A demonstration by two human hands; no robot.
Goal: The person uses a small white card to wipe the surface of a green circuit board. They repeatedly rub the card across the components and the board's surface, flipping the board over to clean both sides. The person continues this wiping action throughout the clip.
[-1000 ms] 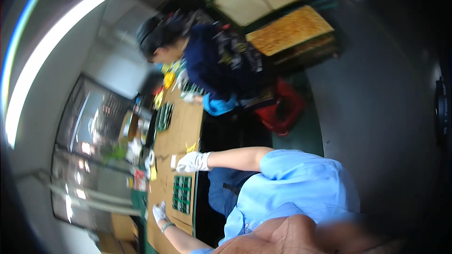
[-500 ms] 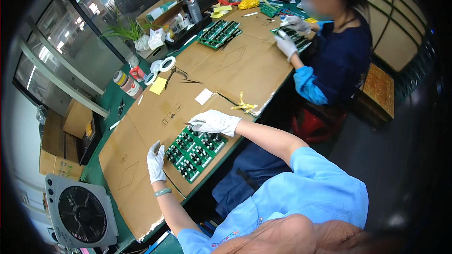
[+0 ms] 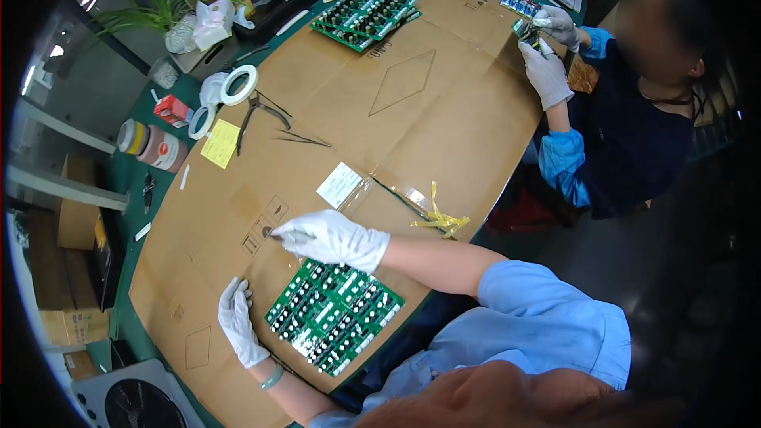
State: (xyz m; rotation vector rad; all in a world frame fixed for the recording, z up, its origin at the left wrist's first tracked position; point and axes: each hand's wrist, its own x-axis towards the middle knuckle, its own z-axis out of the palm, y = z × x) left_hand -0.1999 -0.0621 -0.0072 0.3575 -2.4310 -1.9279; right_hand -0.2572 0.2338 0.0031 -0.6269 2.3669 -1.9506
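Note:
A green circuit board panel [image 3: 333,313], crowded with small black and white components, lies on the brown cardboard table cover [image 3: 309,182]. Above its far edge is my right hand [image 3: 337,242] in a white glove, its fingers pinched together. A short dark tip pokes out of that pinch; its kind is too small to tell. Beside the panel's left edge my left hand [image 3: 240,325], also gloved, rests on the cardboard with its fingers loosely bent and nothing in them.
Pliers [image 3: 252,120], tweezers [image 3: 305,139], tape rolls [image 3: 239,85] and a yellow note [image 3: 221,143] lie beyond my hands. Farther off are stacked circuit boards [image 3: 366,14]. Yellow strips [image 3: 444,220] lie to the right. A gloved co-worker [image 3: 634,111] holds a small part at far right.
The whole view has shifted and tilted. My right hand has drawn back from over the panel to its far edge. The co-worker's hands have lifted and now hold a smaller piece.

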